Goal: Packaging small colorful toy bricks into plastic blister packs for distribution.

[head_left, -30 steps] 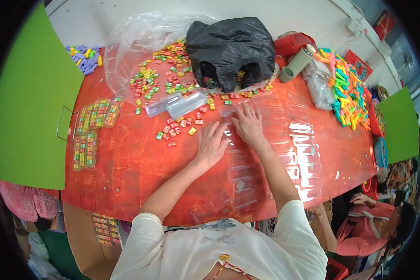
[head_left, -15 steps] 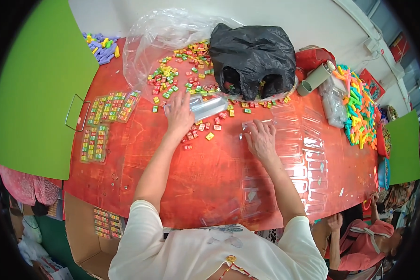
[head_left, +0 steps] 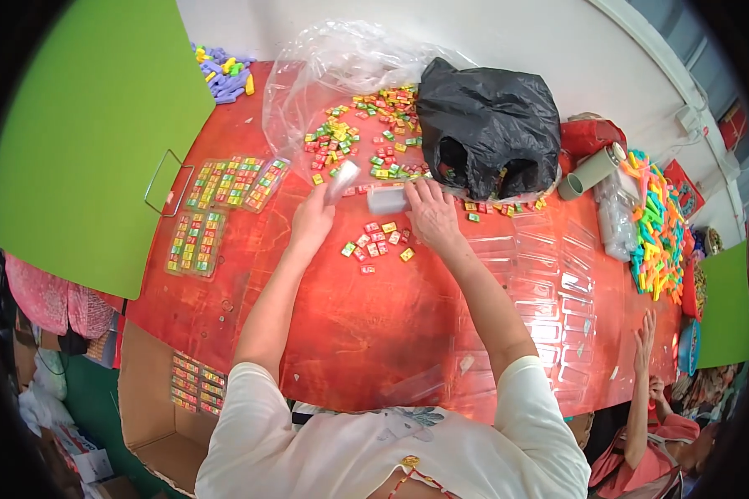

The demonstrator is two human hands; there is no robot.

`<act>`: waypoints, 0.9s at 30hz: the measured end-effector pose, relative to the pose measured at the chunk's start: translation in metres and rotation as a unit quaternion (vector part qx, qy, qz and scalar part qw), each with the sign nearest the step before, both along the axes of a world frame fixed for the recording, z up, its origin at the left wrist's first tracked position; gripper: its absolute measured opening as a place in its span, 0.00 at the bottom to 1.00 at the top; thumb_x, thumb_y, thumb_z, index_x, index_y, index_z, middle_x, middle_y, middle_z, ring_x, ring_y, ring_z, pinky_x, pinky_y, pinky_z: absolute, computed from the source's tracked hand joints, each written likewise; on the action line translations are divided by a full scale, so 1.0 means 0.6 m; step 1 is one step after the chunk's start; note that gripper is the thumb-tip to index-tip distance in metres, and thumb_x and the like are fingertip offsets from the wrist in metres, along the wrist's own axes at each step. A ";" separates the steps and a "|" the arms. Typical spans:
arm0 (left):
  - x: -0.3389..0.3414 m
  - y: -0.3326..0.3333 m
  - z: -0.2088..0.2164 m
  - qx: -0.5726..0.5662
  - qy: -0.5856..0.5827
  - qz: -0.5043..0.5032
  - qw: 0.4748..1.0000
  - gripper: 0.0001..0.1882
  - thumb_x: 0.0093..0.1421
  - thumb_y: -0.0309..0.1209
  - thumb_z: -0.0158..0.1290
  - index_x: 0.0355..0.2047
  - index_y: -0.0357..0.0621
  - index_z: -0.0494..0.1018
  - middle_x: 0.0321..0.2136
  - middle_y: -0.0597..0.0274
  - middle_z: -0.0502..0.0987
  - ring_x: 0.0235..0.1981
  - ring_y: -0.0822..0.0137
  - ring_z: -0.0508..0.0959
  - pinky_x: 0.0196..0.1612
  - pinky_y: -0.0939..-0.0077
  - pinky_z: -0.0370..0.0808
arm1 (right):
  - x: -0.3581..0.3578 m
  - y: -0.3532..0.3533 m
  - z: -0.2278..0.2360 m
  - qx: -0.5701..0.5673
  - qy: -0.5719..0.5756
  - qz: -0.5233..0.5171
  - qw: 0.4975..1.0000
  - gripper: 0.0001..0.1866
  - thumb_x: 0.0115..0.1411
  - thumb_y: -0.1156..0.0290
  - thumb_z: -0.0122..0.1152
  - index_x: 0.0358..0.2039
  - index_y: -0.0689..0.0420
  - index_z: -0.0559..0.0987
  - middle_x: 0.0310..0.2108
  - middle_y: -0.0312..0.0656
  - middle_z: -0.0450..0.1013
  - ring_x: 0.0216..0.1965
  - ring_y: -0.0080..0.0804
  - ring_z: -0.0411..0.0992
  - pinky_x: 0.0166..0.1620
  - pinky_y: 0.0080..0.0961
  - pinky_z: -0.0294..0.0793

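Observation:
My left hand (head_left: 312, 220) is closed on the lower end of a clear plastic tray (head_left: 344, 178), raised and tilted. To its right, my right hand (head_left: 434, 218) has its fingers closed over the right end of another clear plastic container (head_left: 385, 200) lying near the tabletop. Just below them on the red table (head_left: 349, 333) lies a loose group of small red, yellow and green printed blocks (head_left: 376, 243). A larger heap of the same blocks (head_left: 333, 137) spreads behind my hands on clear plastic sheeting (head_left: 308, 66).
A black plastic bag (head_left: 491, 116) stands at the back. Rows of clear trays (head_left: 570, 299) cover the right side; filled trays (head_left: 237, 181) lie at left. Colourful plastic pieces (head_left: 662, 233) are heaped far right. A cardboard box (head_left: 154, 407) sits lower left; a co-worker's arm (head_left: 638, 374) reaches up at right.
My right hand has moved left from the clear trays to the container in the middle. My left hand now holds a clear tray up at a tilt. The whole view has shifted slightly.

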State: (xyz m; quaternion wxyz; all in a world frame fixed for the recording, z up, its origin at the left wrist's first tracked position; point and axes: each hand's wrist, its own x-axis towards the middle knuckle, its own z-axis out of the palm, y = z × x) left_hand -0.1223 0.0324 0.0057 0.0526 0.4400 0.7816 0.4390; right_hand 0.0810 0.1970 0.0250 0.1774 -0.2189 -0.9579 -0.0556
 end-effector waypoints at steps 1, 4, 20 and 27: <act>-0.008 -0.013 0.004 0.003 -0.134 -0.023 0.991 0.19 0.56 0.27 0.50 0.49 0.42 0.67 0.37 0.52 0.78 0.33 0.56 0.80 0.35 0.63 0.77 | -0.013 0.000 -0.004 -0.001 0.001 0.004 1.000 0.33 0.50 0.63 0.65 0.57 0.56 0.65 0.55 0.47 0.63 0.58 0.43 0.61 0.50 0.41 0.66; 0.039 -0.052 0.057 0.106 -0.418 -0.069 0.899 0.18 0.57 0.26 0.50 0.49 0.41 0.66 0.33 0.57 0.76 0.31 0.66 0.79 0.28 0.74 0.76 | -0.045 -0.005 -0.012 -0.046 0.036 -0.026 0.998 0.35 0.51 0.62 0.64 0.58 0.57 0.64 0.56 0.51 0.62 0.58 0.47 0.60 0.51 0.42 0.66; 0.262 -0.116 0.073 0.150 -0.455 -0.200 0.855 0.34 0.59 0.28 0.52 0.63 0.47 0.49 0.51 0.55 0.66 0.49 0.61 0.72 0.48 0.65 0.70 | 0.075 -0.204 0.070 -0.774 0.373 0.087 0.505 0.36 0.57 0.76 0.52 0.66 0.56 0.54 0.48 0.42 0.67 0.47 0.29 0.68 0.52 0.28 0.67; 0.297 -0.136 0.049 0.143 -0.728 -0.281 0.608 0.28 0.64 0.29 0.45 0.63 0.45 0.51 0.49 0.55 0.70 0.45 0.58 0.77 0.36 0.59 0.82 | 0.145 -0.216 0.062 -0.756 0.288 0.065 0.584 0.29 0.58 0.77 0.47 0.62 0.64 0.61 0.56 0.45 0.66 0.57 0.37 0.65 0.60 0.28 0.60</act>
